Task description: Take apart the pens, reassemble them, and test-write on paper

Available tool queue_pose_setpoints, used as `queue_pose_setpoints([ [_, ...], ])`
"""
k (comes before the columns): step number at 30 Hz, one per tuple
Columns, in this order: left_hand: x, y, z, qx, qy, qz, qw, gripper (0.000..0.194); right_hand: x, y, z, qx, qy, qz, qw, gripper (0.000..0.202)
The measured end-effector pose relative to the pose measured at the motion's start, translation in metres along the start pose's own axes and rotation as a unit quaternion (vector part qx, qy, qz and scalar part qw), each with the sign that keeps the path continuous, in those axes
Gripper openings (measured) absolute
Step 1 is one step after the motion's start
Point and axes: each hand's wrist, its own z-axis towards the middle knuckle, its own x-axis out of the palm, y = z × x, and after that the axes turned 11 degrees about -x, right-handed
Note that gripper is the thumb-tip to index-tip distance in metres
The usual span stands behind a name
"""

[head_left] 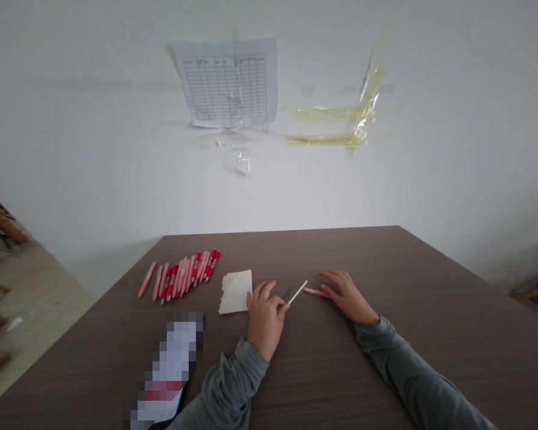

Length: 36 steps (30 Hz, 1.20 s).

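My left hand (267,319) pinches one end of a thin white stick (298,292), which looks like a pen refill, between thumb and finger. The stick slants up and to the right. Right of it lies a pink pen or pen barrel (312,291). My right hand (350,298) is over the pen's right end, which the thumb hides; the fingers are stretched out and apart. Whether the thumb presses on the pen I cannot tell. A cream piece of paper (236,292) with a torn left edge lies beside my left hand, whose fingers reach its right edge.
Several pink and red pens (182,276) lie in a row on the dark brown table (407,263), at the back left. A blurred-out white and red object (168,370) lies at the front left. A printed sheet (231,83) and yellowish tape (363,116) are on the wall.
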Motion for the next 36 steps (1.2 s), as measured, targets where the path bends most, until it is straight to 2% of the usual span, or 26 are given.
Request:
queue_pose_setpoints([
  [6,0.004,0.001,-0.001,0.021,0.020,-0.016,0.999,0.008,-0.006,0.015,0.002,-0.051,-0.006,0.016,0.999,0.033],
  [11,0.004,-0.002,-0.002,0.043,0.029,-0.020,0.998,0.008,-0.009,0.025,0.004,-0.086,0.016,0.016,0.996,0.029],
  [17,0.001,-0.005,-0.003,0.062,0.036,-0.025,0.997,0.007,-0.009,0.027,0.004,-0.085,0.027,0.021,0.996,0.026],
  [28,0.005,0.005,0.003,0.050,-0.026,-0.037,0.998,0.005,-0.009,0.026,0.004,-0.080,0.004,-0.006,0.997,0.025],
  [36,0.003,0.003,0.002,0.055,-0.040,-0.052,0.996,0.011,-0.009,0.029,0.004,-0.080,-0.002,0.010,0.997,0.024],
])
